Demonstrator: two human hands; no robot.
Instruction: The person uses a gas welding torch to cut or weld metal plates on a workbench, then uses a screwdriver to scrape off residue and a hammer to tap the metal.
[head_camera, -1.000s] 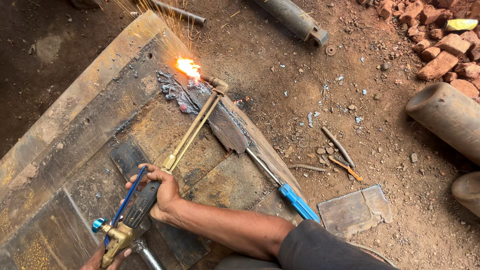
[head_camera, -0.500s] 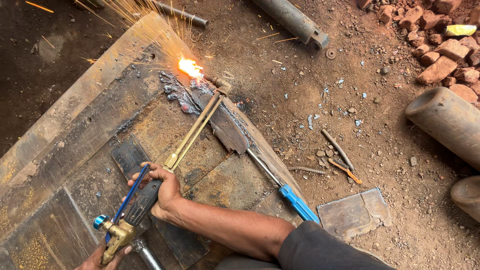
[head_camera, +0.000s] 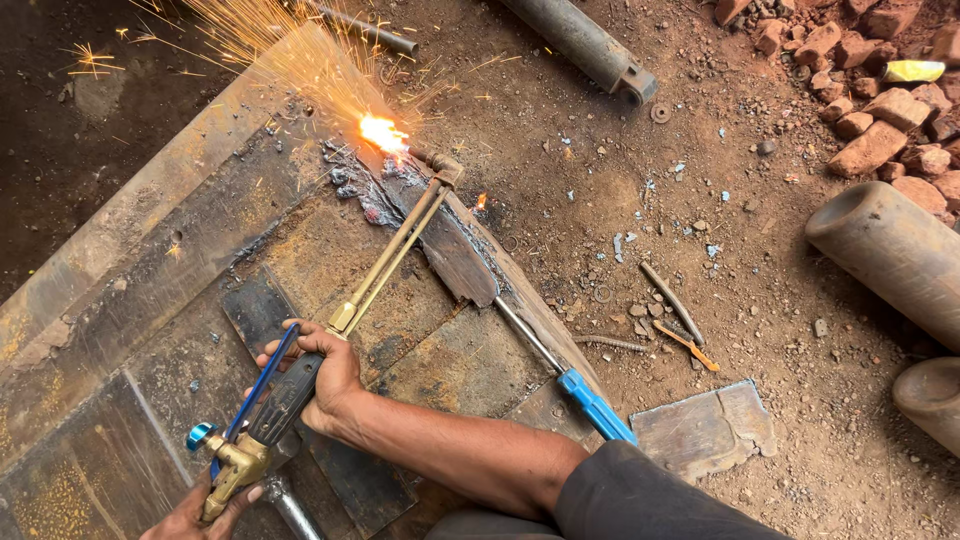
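Gripping cutting torch (head_camera: 385, 262): right hand (head_camera: 325, 375) fingers wrapping handle, left hand (head_camera: 195, 515) closing round valve end; flame (head_camera: 382, 133) spraying sparks off steel plate (head_camera: 150, 260).

Broken bricks (head_camera: 860, 60), grey pipe (head_camera: 585, 45), blue-handled tool (head_camera: 590, 400)

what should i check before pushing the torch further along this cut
1. Right hand wrapped around torch handle: ok.
2. Left hand steadying the brass valve end: ok, though partly out of frame.
3. Flame on the steel plate: ok.
4. Sparks flying away from the hands: ok.
5. Hand protection: not ok, both hands bare.
6. Hoses clear of the hot cut: cannot tell.
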